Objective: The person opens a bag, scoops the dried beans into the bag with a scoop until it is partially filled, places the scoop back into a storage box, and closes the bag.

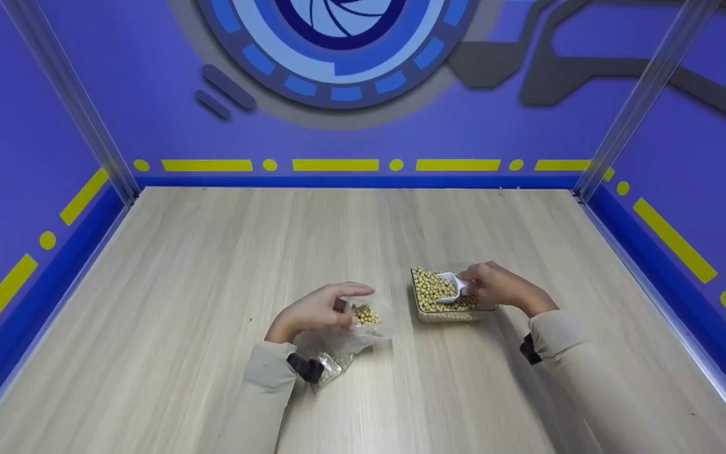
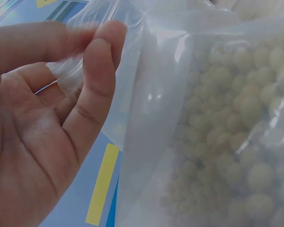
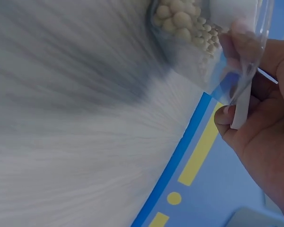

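Pale wood-grain tabletop [image 1: 212, 265] underlies the work. If the mouth of the limp, translucent bag [image 1: 384, 323] sags, beans [image 1: 365, 313] could spill; the left hand [image 1: 312, 312] apparently pinches its film. To its right, the right hand [image 1: 503, 287] grips a white scoop [image 1: 460, 285] sunk among round, pale-yellow beans in a clear rectangular container [image 1: 448, 317].

You face a blue wall [image 1: 130, 82], circular emblem [image 1: 339, 57] above yellow dashes [image 1: 335, 165]; metal posts [image 1: 71, 98] stand at far corners of the table [image 1: 212, 252].
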Tool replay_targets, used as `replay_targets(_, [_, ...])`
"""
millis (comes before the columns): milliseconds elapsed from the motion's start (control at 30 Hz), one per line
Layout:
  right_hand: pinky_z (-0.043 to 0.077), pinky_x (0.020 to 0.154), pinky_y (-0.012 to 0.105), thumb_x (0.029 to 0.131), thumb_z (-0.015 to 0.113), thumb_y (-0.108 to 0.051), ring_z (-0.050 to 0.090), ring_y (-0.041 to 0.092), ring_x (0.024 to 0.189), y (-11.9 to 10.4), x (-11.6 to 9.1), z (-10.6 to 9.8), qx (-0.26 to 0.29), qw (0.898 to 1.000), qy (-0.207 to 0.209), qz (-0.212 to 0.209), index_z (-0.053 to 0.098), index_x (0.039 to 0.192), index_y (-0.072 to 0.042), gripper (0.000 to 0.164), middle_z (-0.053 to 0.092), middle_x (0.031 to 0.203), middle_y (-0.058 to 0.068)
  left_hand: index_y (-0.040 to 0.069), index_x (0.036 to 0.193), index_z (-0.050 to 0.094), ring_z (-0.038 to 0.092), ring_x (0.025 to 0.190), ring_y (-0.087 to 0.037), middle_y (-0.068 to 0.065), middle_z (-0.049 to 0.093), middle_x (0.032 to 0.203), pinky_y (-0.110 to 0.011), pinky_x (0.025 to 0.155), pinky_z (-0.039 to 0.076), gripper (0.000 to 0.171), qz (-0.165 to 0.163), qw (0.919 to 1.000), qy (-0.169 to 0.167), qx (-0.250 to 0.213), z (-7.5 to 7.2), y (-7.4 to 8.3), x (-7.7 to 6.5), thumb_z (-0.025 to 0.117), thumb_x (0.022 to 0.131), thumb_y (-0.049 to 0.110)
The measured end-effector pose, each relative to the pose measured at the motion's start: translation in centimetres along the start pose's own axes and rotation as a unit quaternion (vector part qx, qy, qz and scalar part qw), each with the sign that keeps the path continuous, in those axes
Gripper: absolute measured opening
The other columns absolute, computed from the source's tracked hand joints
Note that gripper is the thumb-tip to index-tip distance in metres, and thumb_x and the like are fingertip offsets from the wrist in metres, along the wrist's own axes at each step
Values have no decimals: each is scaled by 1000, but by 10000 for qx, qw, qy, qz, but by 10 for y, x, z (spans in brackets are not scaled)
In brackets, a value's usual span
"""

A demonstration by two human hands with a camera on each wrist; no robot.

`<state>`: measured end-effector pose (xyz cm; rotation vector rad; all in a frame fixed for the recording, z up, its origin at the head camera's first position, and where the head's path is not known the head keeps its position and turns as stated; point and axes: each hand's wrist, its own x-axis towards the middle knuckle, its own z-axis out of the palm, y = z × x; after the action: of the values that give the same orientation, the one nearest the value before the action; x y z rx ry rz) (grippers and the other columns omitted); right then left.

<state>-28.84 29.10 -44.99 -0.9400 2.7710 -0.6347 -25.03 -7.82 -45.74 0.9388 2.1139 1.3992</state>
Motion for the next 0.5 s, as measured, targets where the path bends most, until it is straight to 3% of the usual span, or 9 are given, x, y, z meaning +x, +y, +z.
replay_targets(233, [40, 63, 28, 87, 54, 9, 49, 13, 72, 7, -1, 1, -8, 9997, 100, -216, 69, 92, -3, 20, 65, 85, 8, -1, 143, 43, 48, 67, -4, -20, 40, 148, -17, 62, 45, 63, 10, 10000, 11, 45, 0, -2, 0, 52, 81, -11])
replay_targets(500, [47, 68, 32, 89, 55, 6, 56, 17, 81, 11, -4, -2, 271, 9996, 111, -65, 70, 103, 1, 22, 68, 97, 13, -2, 143, 42, 48, 67, -4, -20, 40, 148, -16, 62, 44, 63, 13, 10000, -13, 14, 0, -1, 0, 52, 82, -12])
